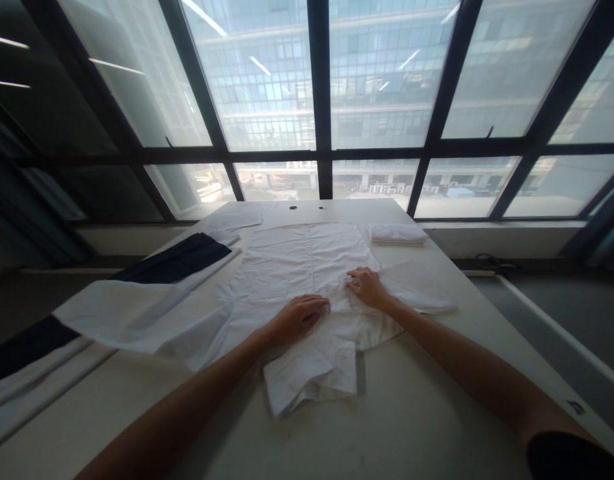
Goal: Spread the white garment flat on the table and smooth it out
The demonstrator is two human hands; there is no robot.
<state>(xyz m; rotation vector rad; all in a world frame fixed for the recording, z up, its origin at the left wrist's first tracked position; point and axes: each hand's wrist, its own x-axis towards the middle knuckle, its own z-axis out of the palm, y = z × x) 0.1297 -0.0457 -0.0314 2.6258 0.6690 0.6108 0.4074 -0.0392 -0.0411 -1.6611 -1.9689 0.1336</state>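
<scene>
A white shirt [301,257] lies spread over the table, wrinkled, with one sleeve [151,313] stretched out to the left and another white part [417,283] out to the right. My left hand [297,317] rests on the near middle of the shirt, palm down, fingers stretched and slightly bent. Farther right and a little farther away, my right hand [369,288] lies on the cloth with its fingers apart. Close to me, below my left hand, a loose flap [311,377] of the shirt is crumpled and partly folded over itself. The undersides of both hands are hidden.
The white table [411,400] reaches toward large dark-framed windows [321,100]. Dark navy cloth [181,257] and more white cloth lie along its left edge. A folded white cloth [397,233] sits at the far right. Blue curtains [24,193] hang at the side.
</scene>
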